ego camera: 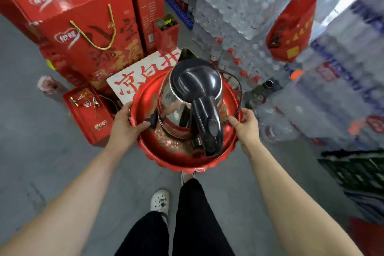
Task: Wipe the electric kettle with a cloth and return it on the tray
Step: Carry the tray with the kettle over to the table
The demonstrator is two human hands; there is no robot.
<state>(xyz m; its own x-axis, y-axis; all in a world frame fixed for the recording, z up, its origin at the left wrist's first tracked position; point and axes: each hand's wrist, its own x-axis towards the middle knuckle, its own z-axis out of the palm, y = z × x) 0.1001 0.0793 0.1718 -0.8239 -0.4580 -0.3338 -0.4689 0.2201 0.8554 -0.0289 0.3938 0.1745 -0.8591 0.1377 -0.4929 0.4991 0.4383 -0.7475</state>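
At the centre of the frame a round red tray (166, 158) with a scalloped rim and a worn, speckled gold pattern carries the electric kettle (187, 97), which stands upright on it: a shiny steel body that mirrors the red around it, a glossy black domed lid, and a thick black handle curving toward the lower edge of the frame. A thin dark cord (236, 87) loops along the tray's right side. The left hand (124, 124) is clamped on the tray's left rim, thumb laid over the top and resting against a small black part at the kettle's base. The right hand (246, 124) grips the right rim, its fingers closed around the edge near the cord. Behind the tray, a white sign (133, 81) with red characters is half hidden by it. Glossy red gift boxes (83, 27) fill the upper left, and blurred shrink-wrapped packs of water bottles (239, 6) rise at upper right, their details hard to make out. No cloth can be seen. The floor is plain grey concrete (25, 131).
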